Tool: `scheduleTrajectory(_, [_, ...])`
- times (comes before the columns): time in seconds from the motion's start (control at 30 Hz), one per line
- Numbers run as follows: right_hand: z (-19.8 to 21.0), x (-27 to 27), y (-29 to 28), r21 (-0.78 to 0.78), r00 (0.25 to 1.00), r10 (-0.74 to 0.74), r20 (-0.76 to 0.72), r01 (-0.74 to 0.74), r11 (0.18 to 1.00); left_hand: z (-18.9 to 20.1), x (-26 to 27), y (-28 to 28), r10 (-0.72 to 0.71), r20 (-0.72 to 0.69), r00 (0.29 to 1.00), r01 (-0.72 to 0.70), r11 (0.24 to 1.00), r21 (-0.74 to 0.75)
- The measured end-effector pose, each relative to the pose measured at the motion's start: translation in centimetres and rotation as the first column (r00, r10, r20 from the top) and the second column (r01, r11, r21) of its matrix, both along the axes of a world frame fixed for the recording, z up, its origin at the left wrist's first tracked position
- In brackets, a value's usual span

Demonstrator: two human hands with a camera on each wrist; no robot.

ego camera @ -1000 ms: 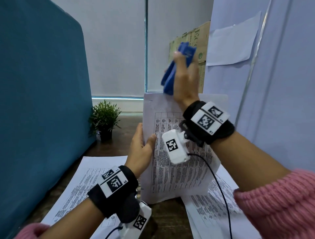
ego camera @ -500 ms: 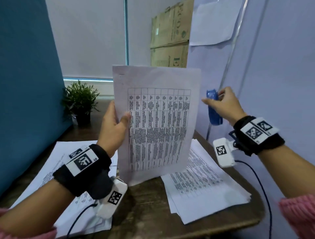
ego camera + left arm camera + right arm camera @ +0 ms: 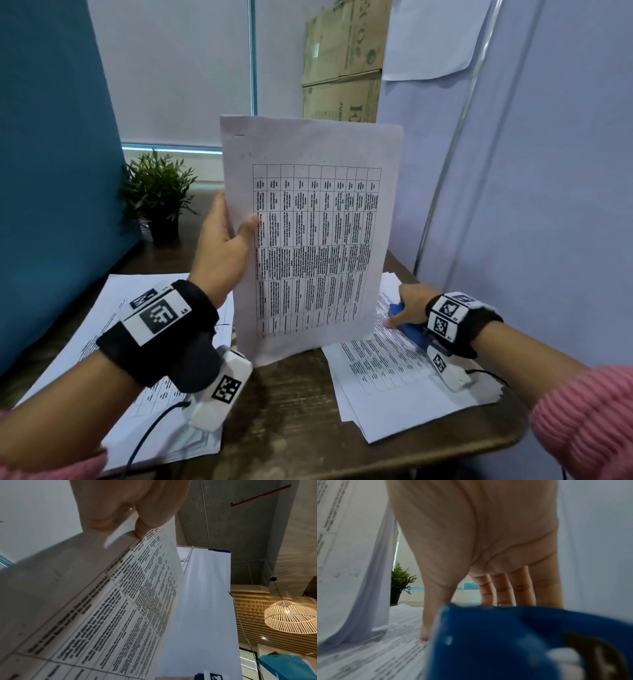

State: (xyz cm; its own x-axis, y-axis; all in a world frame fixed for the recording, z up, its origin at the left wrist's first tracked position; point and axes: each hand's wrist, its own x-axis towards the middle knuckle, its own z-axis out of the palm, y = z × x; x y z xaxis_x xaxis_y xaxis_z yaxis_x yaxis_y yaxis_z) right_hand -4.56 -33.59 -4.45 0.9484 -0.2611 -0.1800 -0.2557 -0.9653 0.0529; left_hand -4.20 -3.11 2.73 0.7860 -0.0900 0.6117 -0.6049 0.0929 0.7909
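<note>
My left hand (image 3: 222, 246) holds a printed sheaf of paper (image 3: 308, 222) upright by its left edge, thumb on the front and fingers behind. In the left wrist view the thumb of that hand (image 3: 137, 513) presses the sheaf (image 3: 120, 601) near its edge. My right hand (image 3: 409, 306) is low at the right, over a blue stapler (image 3: 396, 309) that lies on the right paper stack (image 3: 394, 383). The right wrist view shows the stapler (image 3: 496, 642) between thumb and fingers of that hand (image 3: 471, 534), with the thumb tip on the paper.
A second paper stack (image 3: 102, 325) lies at the left of the dark wooden table (image 3: 291, 411). A small potted plant (image 3: 157, 192) stands at the back left by a teal partition (image 3: 51, 171). Cardboard boxes (image 3: 342, 61) stand behind, and a white panel (image 3: 548, 171) closes the right side.
My right hand carried the stapler from the sheaf's top edge out to the right and down onto the right stack. The left hand kept the sheaf upright.
</note>
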Motion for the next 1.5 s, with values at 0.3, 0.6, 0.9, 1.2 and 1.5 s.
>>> scheduleTrajectory(0.3, [2.8, -1.0, 1.1, 0.359, 0.97, 0.153, 0.187, -0.213, 0.909, 0.2, -0.2, 0.2, 0.012, -0.023, 1.0, -0.012, 1.0, 0.008])
scheduleTrajectory(0.6, [5.6, -3.3, 7.1, 0.728, 0.866, 0.158, 0.474, -0.487, 0.482, 6.1, -0.2, 4.5, 0.197, 0.075, 0.978, -0.2, 0.979, 0.036])
scheduleTrajectory(0.9, [5.2, -4.0, 17.6, 0.877, 0.897, 0.2, 0.394, -0.432, 0.212, 6.2, 3.8, 14.4, 0.599, 0.06, 0.798, -0.53, 0.65, 0.545])
scheduleTrajectory(1.2, [-0.9, -3.4, 23.8, 0.935, 0.917, 0.378, 0.126, -0.237, 0.263, -4.3, 6.0, 18.5, 0.694, -0.17, 0.699, -0.297, 0.498, 0.815])
scheduleTrajectory(1.5, [-2.1, -3.1, 24.9, 0.939, 0.885, 0.446, -0.134, -0.03, 0.343, -7.6, 8.1, 19.4, 0.727, -0.087, 0.681, 0.011, 0.109, 0.994])
